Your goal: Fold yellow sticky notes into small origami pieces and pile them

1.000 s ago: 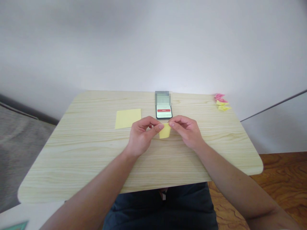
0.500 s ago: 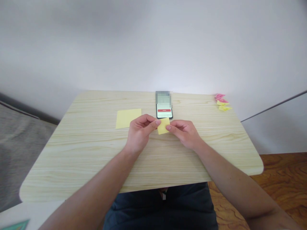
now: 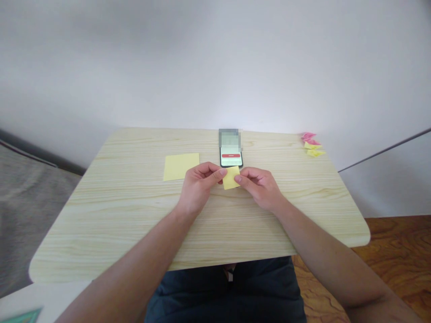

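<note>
Between my two hands is a small folded square of yellow paper [image 3: 231, 178], held just in front of the phone. My left hand [image 3: 199, 183] pinches its left edge with the thumb on top. On the right edge, the thumb of my right hand [image 3: 258, 185] presses down, with the fingers curled behind the paper. The undersides of both grips are hidden. A larger sheet of yellow paper [image 3: 180, 166] lies flat on the table to the left, its lower right corner close to my left hand.
A phone [image 3: 231, 157] with a lit screen lies at the table's back edge. Pink folded paper [image 3: 309, 137] and yellow folded paper [image 3: 314, 152] sit at the back right corner. The wood-grain table [image 3: 134, 215] meets a white wall [image 3: 215, 67] behind.
Both hands keep their grip on the small paper, which has shifted very slightly to the right. The other things stay where they were.
</note>
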Motion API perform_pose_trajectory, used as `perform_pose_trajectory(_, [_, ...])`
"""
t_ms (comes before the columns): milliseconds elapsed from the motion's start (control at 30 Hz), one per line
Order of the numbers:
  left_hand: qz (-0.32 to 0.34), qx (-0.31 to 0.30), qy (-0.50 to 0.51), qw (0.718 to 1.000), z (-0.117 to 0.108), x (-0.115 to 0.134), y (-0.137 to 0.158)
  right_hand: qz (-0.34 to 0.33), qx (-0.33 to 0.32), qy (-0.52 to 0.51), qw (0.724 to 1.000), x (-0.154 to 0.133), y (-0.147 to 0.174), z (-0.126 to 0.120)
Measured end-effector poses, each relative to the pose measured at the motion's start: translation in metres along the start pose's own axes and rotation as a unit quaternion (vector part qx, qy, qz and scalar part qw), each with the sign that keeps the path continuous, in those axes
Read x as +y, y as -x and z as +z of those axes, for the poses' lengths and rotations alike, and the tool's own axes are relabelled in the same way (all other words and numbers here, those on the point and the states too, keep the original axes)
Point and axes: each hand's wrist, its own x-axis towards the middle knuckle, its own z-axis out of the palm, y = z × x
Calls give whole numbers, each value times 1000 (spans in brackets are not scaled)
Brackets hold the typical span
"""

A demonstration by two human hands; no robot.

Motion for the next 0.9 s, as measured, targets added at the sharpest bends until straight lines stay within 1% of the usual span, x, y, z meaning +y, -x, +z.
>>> perform_pose_trajectory(100, [3, -1, 1, 1000, 0, 0, 0, 5, 2, 3, 1000, 1, 0, 0])
perform_pose_trajectory(200, [3, 1, -4, 1000, 1, 2, 1, 12, -11, -4, 1000, -1, 1, 0])
perform_pose_trajectory(300, [-5, -4, -14, 1000, 2, 4, 2, -4, -8, -7, 1000, -4, 0, 1])
perform_pose_trajectory(400, [-12, -19, -20, 1000, 4, 6, 3, -17, -1, 2, 1000, -6, 0, 0])
perform_pose_trajectory(533, [-36, -47, -4, 998, 7, 10, 6, -6, -22, -5, 1000, -5, 0, -2])
perform_pose_trajectory(633, [-50, -57, -2, 997, 8, 12, 7, 0, -33, -4, 999, -4, 0, -4])
perform_pose_trajectory(900, [-47, -49, -7, 998, 5, 10, 4, -7, -40, -11, 999, -4, 1, -2])
